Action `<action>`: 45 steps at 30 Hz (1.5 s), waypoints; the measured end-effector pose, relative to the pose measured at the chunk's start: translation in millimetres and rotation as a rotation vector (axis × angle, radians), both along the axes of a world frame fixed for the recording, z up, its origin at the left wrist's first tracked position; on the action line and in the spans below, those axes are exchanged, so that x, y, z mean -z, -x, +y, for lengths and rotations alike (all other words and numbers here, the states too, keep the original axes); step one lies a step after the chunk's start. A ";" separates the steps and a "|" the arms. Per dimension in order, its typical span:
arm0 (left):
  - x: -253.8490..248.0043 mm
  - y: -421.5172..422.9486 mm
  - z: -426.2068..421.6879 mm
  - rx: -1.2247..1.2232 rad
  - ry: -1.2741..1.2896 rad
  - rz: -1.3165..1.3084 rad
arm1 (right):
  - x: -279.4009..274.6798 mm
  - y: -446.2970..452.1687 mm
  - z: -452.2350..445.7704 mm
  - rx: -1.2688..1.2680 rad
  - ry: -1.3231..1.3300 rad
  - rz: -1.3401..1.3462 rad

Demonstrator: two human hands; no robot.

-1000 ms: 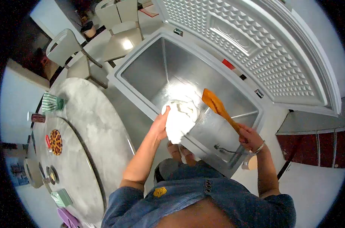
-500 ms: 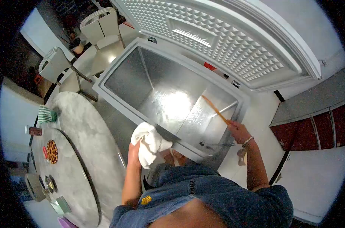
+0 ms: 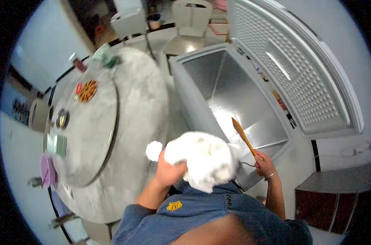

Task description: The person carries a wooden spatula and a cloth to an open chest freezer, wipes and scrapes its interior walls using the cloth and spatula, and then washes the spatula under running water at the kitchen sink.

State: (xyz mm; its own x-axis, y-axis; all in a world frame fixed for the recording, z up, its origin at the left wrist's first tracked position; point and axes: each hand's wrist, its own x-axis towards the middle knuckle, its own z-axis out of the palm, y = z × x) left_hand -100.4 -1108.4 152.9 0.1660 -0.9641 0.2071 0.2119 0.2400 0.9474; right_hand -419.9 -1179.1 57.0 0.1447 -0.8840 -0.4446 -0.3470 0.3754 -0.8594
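Note:
A bunched white cloth (image 3: 204, 159) is gripped in my left hand (image 3: 168, 170), held up close to my body between the round table and the freezer. My right hand (image 3: 264, 164) is wrapped round the handle of a wooden spatula (image 3: 243, 135), whose blade points up and away over the near right part of the chest freezer (image 3: 197, 100). The freezer's metal interior shows wet, shiny patches on its floor. Its white lid (image 3: 291, 69) stands open on the right.
A round marble table (image 3: 142, 98) on the left bears a brown woven trivet (image 3: 88, 91), a green box (image 3: 57, 144) and a jar (image 3: 78, 64). White chairs (image 3: 191, 22) stand beyond. A purple basin (image 3: 48, 170) is at far left. A grey-topped cabinet (image 3: 332, 183) is at right.
The view has turned left toward the table. My left hand has lifted the cloth out of the freezer and nearer my body. My right hand still holds the spatula over the freezer.

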 end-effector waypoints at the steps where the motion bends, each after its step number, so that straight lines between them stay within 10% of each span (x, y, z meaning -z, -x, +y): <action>1: -3.6 -13.5 18.5 0.043 0.049 -0.069 | -5.1 -9.0 4.4 0.019 -0.054 0.043; 4: -42.9 -32.0 49.4 0.303 0.483 0.240 | 9.5 -24.4 12.9 -0.012 -0.062 0.056; 14: -54.3 -46.8 143.0 -0.353 0.665 0.081 | -25.7 -97.9 39.9 0.092 0.031 -0.033; 19: -40.0 -137.2 155.6 -0.266 0.228 -0.983 | -38.1 -123.3 45.1 0.092 -0.048 -0.038; 23: -25.9 -153.1 215.7 -0.336 0.405 -0.291 | -35.5 -133.3 33.5 -0.039 -0.014 -0.055; 28: -22.6 -121.1 218.9 -1.270 0.053 0.136 | -33.9 -148.6 10.7 -0.126 -0.065 -0.096; 32: 16.4 -142.4 257.0 -0.934 -0.218 0.017 | -22.0 -152.6 -3.0 -0.219 -0.100 -0.105; 45: 31.0 -82.9 320.8 -1.392 -0.202 0.284 | -5.6 -204.7 8.7 -0.557 -0.249 -0.258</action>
State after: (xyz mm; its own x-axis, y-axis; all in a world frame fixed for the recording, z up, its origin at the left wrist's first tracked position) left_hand -17.6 -787.6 121.9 0.9938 0.0061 -0.1112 0.1053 0.2746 0.9558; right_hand -215.2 -1170.4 62.6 0.6798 -0.5212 -0.5160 -0.3418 0.3974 -0.8516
